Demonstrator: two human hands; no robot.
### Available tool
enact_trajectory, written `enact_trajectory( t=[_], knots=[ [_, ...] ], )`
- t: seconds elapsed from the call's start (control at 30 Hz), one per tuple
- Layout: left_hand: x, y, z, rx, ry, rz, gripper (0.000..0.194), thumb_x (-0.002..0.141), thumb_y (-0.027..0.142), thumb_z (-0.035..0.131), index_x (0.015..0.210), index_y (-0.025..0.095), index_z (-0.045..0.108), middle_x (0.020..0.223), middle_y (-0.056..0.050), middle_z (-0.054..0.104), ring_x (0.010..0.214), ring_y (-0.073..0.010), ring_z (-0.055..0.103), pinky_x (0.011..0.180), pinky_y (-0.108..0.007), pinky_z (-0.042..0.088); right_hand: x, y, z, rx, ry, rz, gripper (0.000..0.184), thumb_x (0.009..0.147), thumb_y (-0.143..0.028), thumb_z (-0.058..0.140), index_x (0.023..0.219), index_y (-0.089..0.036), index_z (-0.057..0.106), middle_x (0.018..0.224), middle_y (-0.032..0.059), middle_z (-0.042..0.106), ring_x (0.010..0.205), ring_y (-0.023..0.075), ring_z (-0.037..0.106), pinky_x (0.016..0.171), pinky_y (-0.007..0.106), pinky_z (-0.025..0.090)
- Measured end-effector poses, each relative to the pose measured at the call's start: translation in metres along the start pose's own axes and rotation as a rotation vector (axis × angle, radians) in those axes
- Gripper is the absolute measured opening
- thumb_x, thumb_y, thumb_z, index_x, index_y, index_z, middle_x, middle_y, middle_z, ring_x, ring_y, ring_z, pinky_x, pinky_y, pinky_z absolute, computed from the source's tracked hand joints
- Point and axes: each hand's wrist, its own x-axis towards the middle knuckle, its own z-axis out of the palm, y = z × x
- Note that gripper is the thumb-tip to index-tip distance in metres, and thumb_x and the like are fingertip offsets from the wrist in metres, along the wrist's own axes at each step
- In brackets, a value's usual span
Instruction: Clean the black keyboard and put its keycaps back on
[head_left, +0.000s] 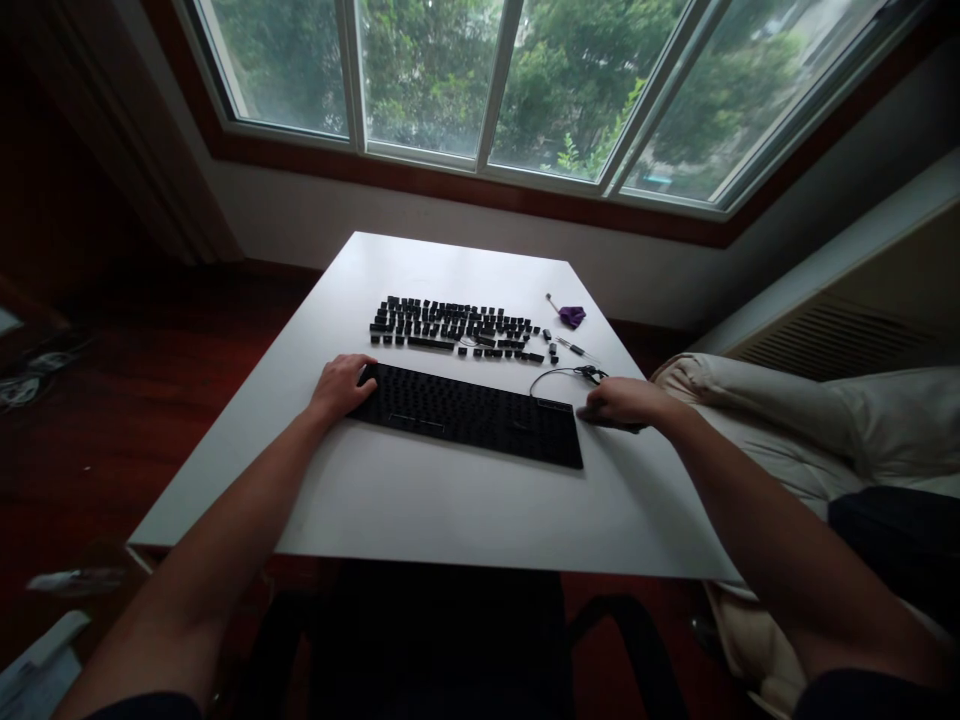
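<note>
A black keyboard (472, 415) without its keycaps lies slightly slanted on the white table (420, 510). At its left end my left hand (343, 385) grips the corner, thumb on top and fingers along the outer edge. Just off the right end is my right hand (621, 402), its fingers curled together. Something dark shows under that hand, too dim to name. A bundled cable (590, 373) lies beside the right fingers and runs to the keyboard's back edge. Behind the keyboard, many loose black keycaps (450, 322) are laid out in rows.
Toward the back right are a purple cloth (571, 317), a thin stick-like tool (551, 300) and a slim pen-like tool (571, 346). A pale sofa (757, 420) stands right of the table. Dark chair armrests (630, 630) show below the front edge. A window (435, 80) is beyond.
</note>
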Motion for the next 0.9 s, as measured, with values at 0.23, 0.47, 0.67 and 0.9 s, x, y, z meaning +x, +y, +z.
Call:
enact_trajectory(
  t=[0.23, 0.47, 0.67, 0.9],
  knots=[
    [-0.003, 0.012, 0.002, 0.026, -0.001, 0.013, 0.03, 0.086, 0.035, 0.058, 0.114, 0.024, 0.062, 0.113, -0.009, 0.066, 0.111, -0.0317, 0.054, 0.1, -0.047, 0.043, 0.009, -0.091, -0.015, 0.036, 0.294, -0.227, 0.032, 0.097, -0.042, 0.054, 0.119, -0.028, 0.072, 0.111, 0.0085, 0.063, 0.091, 0.0205, 0.058, 0.07, 0.028, 0.04],
    [-0.003, 0.005, -0.003, -0.086, -0.13, 0.129, 0.052, 0.087, 0.041, 0.056, 0.137, 0.026, 0.053, 0.135, -0.007, 0.059, 0.123, -0.0309, 0.052, 0.107, -0.048, 0.04, 0.037, -0.251, -0.022, 0.19, 0.468, -0.552, 0.033, 0.101, -0.028, 0.051, 0.13, -0.03, 0.067, 0.121, 0.0084, 0.055, 0.109, 0.0221, 0.049, 0.085, 0.029, 0.04],
    [-0.004, -0.007, -0.008, -0.17, -0.186, 0.158, 0.059, 0.08, 0.035, 0.057, 0.138, 0.022, 0.055, 0.136, -0.009, 0.061, 0.126, -0.0318, 0.053, 0.111, -0.045, 0.039, 0.05, -0.343, -0.02, 0.072, 0.429, -0.719, 0.032, 0.104, -0.031, 0.045, 0.126, -0.031, 0.068, 0.128, 0.0109, 0.053, 0.115, 0.0265, 0.045, 0.092, 0.036, 0.04],
    [-0.004, -0.001, -0.011, -0.122, -0.186, 0.173, 0.057, 0.078, 0.034, 0.062, 0.135, 0.028, 0.06, 0.136, -0.005, 0.062, 0.127, -0.0299, 0.051, 0.112, -0.045, 0.038, 0.045, -0.324, -0.022, 0.094, 0.243, -0.607, 0.035, 0.104, -0.033, 0.043, 0.13, -0.038, 0.066, 0.118, 0.0101, 0.055, 0.109, 0.026, 0.053, 0.08, 0.031, 0.044]
  ],
)
